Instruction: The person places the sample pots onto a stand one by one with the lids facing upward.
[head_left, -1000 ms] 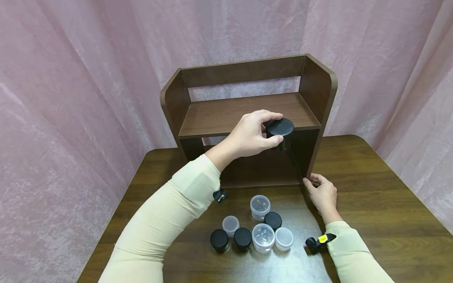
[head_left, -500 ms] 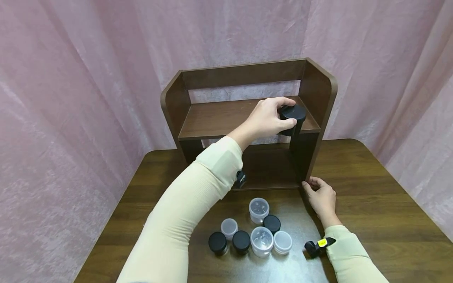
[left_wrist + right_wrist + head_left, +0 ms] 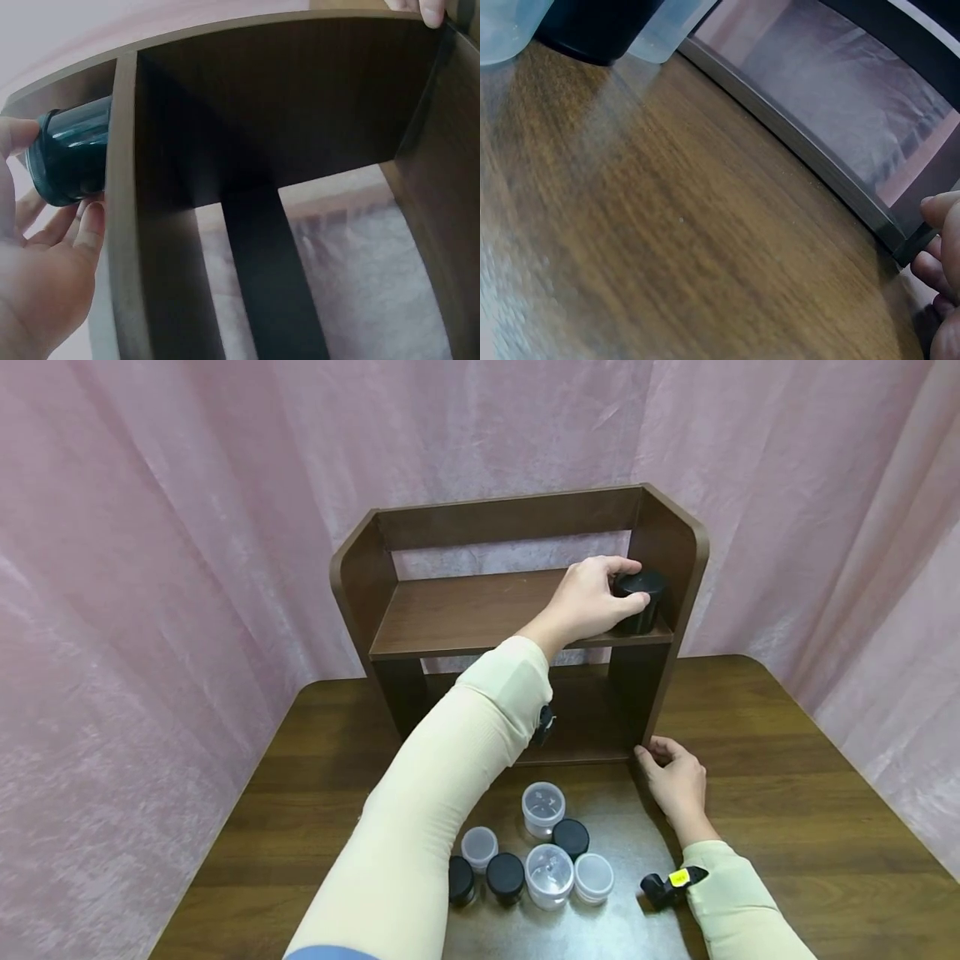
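Note:
My left hand (image 3: 588,597) grips a dark jar with a black lid (image 3: 645,583) at the right end of the upper shelf board (image 3: 465,614). Thumb and fingers lie around its lid end. In the left wrist view the base of the jar (image 3: 79,146) is hidden behind the board's edge, so I cannot tell whether it touches the board. Down at the table, my right hand (image 3: 677,785) pinches the lower front corner of the brown shelf unit's right side panel (image 3: 678,568). The thumb (image 3: 939,208) shows on that corner in the right wrist view.
Several small jars stand on the wooden table (image 3: 765,793) before the unit, among them a black-lidded jar (image 3: 506,877) and a clear tub (image 3: 549,875). My left sleeve (image 3: 427,810) partly covers the leftmost jar. Pink curtains (image 3: 225,527) hang behind.
My left hand has carried the dark jar up and to the right, from in front of the shelf board to its right end. The right hand keeps its hold on the side panel.

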Action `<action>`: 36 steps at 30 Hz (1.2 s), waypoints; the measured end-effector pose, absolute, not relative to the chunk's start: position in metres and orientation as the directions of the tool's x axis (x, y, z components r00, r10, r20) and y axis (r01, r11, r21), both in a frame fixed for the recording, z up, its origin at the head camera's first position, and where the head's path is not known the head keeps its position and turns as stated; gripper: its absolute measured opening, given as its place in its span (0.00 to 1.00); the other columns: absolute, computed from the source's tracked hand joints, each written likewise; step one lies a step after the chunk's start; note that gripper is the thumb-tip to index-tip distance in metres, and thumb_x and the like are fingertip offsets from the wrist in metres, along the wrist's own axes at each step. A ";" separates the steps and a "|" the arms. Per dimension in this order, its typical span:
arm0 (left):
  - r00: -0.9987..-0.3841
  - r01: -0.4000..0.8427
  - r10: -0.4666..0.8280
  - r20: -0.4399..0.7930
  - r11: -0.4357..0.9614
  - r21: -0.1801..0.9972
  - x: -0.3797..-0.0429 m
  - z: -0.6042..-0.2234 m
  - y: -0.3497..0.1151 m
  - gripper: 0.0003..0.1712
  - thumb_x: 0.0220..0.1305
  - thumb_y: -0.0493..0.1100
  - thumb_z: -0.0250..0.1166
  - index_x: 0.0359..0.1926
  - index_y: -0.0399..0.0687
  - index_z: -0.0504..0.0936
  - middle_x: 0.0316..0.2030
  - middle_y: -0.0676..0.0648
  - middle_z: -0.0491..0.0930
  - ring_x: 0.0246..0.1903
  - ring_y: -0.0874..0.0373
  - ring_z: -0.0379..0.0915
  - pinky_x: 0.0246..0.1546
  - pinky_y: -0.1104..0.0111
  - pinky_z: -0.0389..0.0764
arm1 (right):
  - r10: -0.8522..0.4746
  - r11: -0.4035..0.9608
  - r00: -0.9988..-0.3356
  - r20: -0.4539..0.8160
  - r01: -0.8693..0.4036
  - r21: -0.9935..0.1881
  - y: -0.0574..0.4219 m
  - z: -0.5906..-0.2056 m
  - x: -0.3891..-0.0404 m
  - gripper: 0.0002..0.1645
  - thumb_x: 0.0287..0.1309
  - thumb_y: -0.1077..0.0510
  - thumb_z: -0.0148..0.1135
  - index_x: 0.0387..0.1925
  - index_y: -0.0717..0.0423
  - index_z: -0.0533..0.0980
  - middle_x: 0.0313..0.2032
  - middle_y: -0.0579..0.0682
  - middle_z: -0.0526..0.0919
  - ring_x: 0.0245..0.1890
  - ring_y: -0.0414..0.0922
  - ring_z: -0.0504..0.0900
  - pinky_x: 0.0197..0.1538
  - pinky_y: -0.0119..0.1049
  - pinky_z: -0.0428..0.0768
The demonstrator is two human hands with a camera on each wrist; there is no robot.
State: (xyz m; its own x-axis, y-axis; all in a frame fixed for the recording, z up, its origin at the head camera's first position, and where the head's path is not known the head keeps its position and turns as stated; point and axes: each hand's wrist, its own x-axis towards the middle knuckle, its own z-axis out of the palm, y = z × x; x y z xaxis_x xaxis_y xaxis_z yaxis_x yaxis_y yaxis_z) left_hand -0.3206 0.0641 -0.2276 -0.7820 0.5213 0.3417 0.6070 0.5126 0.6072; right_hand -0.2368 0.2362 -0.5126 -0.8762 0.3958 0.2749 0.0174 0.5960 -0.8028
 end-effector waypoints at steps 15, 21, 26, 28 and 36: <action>-0.807 0.505 0.483 0.339 0.268 0.820 -0.320 -0.253 0.059 0.29 0.60 0.46 0.68 0.63 0.58 0.74 0.47 0.56 0.78 0.42 0.67 0.78 0.37 0.77 0.78 | 0.379 0.610 -0.879 0.289 0.002 -0.792 0.227 -0.512 -0.231 0.18 0.60 0.48 0.64 0.45 0.57 0.81 0.40 0.56 0.85 0.42 0.51 0.82 0.43 0.44 0.74; -0.783 0.522 0.513 0.351 0.237 0.819 -0.318 -0.252 0.059 0.30 0.60 0.46 0.69 0.64 0.56 0.74 0.47 0.56 0.79 0.42 0.67 0.77 0.39 0.78 0.77 | 0.379 0.617 -0.877 0.296 0.001 -0.787 0.230 -0.510 -0.230 0.18 0.60 0.48 0.64 0.44 0.57 0.81 0.40 0.55 0.85 0.41 0.51 0.82 0.41 0.42 0.73; -0.780 0.535 0.514 0.358 0.251 0.807 -0.319 -0.251 0.059 0.30 0.60 0.46 0.69 0.64 0.57 0.74 0.48 0.56 0.79 0.42 0.66 0.77 0.40 0.78 0.76 | 0.381 0.623 -0.873 0.305 -0.002 -0.782 0.229 -0.509 -0.230 0.18 0.60 0.47 0.64 0.44 0.56 0.81 0.39 0.55 0.85 0.41 0.50 0.82 0.40 0.41 0.73; -0.787 0.530 0.507 0.351 0.264 0.806 -0.319 -0.251 0.059 0.30 0.60 0.47 0.69 0.63 0.59 0.74 0.51 0.56 0.78 0.43 0.66 0.76 0.41 0.79 0.76 | 0.377 0.620 -0.873 0.309 -0.009 -0.784 0.229 -0.508 -0.229 0.18 0.60 0.48 0.64 0.44 0.57 0.81 0.39 0.56 0.85 0.41 0.51 0.82 0.41 0.42 0.73; -0.795 0.516 0.506 0.333 0.278 0.810 -0.319 -0.249 0.059 0.30 0.59 0.48 0.69 0.63 0.61 0.74 0.50 0.57 0.77 0.44 0.67 0.75 0.43 0.79 0.75 | 0.378 0.611 -0.875 0.303 -0.010 -0.792 0.228 -0.506 -0.229 0.17 0.61 0.48 0.63 0.44 0.56 0.81 0.39 0.56 0.86 0.40 0.51 0.82 0.41 0.43 0.74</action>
State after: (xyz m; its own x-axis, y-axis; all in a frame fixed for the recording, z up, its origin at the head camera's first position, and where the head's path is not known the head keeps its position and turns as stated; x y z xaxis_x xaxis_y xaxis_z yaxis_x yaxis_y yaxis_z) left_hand -0.3195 0.0585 -0.2487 -0.7955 0.5061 0.3332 0.5161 0.2776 0.8103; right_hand -0.2293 0.2281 -0.5059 -0.8750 0.3775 0.3031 -0.0105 0.6111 -0.7915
